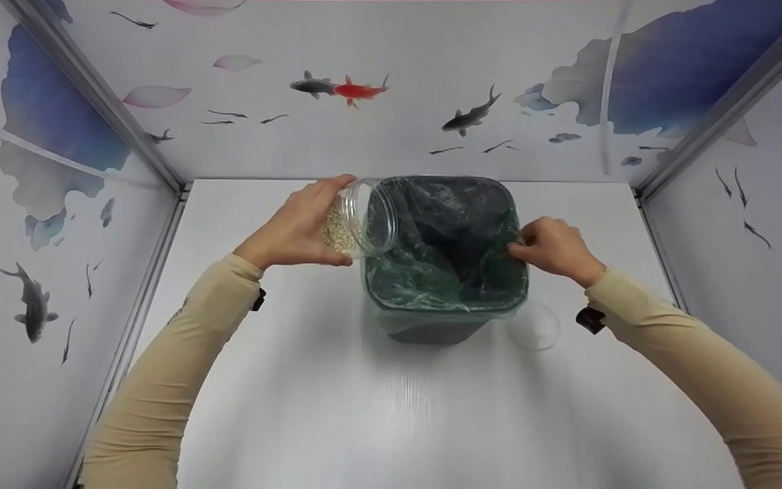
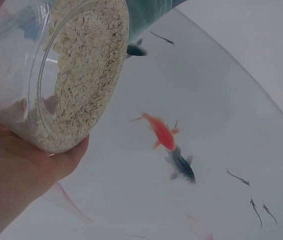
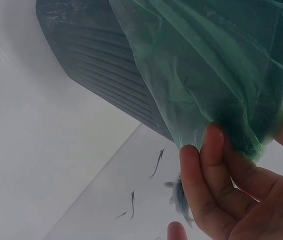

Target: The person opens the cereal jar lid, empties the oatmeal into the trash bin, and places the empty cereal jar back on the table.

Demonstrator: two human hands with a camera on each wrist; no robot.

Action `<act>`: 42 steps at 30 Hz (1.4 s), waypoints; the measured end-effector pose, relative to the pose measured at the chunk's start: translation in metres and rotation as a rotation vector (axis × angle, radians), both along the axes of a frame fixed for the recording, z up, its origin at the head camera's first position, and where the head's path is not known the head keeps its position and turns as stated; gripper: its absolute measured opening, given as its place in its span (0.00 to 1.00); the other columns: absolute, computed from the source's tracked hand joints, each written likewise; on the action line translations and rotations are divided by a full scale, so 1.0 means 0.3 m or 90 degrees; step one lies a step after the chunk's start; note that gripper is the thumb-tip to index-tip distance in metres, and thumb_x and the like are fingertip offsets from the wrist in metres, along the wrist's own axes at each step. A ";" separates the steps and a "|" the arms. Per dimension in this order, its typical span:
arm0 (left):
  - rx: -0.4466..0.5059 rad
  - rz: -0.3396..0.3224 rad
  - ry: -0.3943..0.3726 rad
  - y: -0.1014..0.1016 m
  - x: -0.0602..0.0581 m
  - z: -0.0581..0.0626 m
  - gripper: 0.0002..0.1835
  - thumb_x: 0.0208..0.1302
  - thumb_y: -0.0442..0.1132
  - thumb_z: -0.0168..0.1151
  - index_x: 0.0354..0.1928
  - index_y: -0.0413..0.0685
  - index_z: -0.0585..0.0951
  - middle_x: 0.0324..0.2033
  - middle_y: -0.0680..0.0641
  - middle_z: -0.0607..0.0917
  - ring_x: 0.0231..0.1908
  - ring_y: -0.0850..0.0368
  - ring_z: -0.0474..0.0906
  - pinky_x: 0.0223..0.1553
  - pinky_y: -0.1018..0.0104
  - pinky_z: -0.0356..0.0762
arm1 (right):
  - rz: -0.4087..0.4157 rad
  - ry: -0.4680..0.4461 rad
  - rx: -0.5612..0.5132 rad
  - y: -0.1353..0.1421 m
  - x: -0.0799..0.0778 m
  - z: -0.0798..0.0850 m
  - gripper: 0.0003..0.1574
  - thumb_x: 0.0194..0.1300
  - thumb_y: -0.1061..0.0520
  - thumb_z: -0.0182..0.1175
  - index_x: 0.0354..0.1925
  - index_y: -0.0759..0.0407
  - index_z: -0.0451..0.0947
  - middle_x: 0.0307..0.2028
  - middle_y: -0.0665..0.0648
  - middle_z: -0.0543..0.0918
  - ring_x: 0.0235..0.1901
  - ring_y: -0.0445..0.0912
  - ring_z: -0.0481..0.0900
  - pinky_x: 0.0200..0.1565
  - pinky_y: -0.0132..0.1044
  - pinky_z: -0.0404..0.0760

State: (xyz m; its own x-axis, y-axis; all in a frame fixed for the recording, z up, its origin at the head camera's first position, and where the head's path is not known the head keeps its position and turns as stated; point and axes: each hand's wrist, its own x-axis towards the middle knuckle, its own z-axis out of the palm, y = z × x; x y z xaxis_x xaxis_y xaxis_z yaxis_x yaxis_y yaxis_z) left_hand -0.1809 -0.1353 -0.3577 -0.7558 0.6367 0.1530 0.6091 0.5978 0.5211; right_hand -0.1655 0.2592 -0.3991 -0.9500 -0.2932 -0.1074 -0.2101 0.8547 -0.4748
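Note:
My left hand (image 1: 303,224) holds a clear, wide-mouthed jar (image 1: 379,214) on its side, mouth turned right. Pale, oat-like flakes (image 2: 89,65) lie along the inside toward the jar's base. The jar's mouth overlaps the left rim of a dark trash bin (image 1: 432,333) in the head view. A thin green bag (image 1: 425,282) lines the bin and folds over its rim. On the bin's right side, my right hand (image 1: 557,248) grips the rim, thumb over the edge. Its fingers (image 3: 214,155) press the hanging bag from outside in the right wrist view.
A clear round lid-like disc (image 1: 533,327) lies on the white table (image 1: 337,414), right of the bin's base. Panels printed with fish and petals rise at the back (image 1: 391,136) and both sides. The bin stands close to the back panel.

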 end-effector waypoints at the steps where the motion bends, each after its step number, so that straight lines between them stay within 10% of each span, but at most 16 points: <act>1: -0.005 -0.001 0.005 0.002 -0.001 0.000 0.59 0.36 0.46 0.81 0.71 0.42 0.57 0.61 0.38 0.70 0.59 0.43 0.66 0.60 0.43 0.59 | 0.001 -0.002 -0.001 0.000 0.000 0.001 0.16 0.62 0.57 0.59 0.19 0.62 0.75 0.13 0.48 0.66 0.15 0.42 0.62 0.19 0.36 0.60; 42: -0.214 0.052 0.139 0.149 -0.050 0.120 0.56 0.38 0.46 0.82 0.71 0.46 0.61 0.63 0.38 0.68 0.64 0.40 0.61 0.65 0.46 0.53 | 0.019 0.008 0.016 0.000 0.006 0.006 0.18 0.63 0.57 0.60 0.18 0.62 0.77 0.11 0.48 0.68 0.14 0.42 0.63 0.18 0.37 0.61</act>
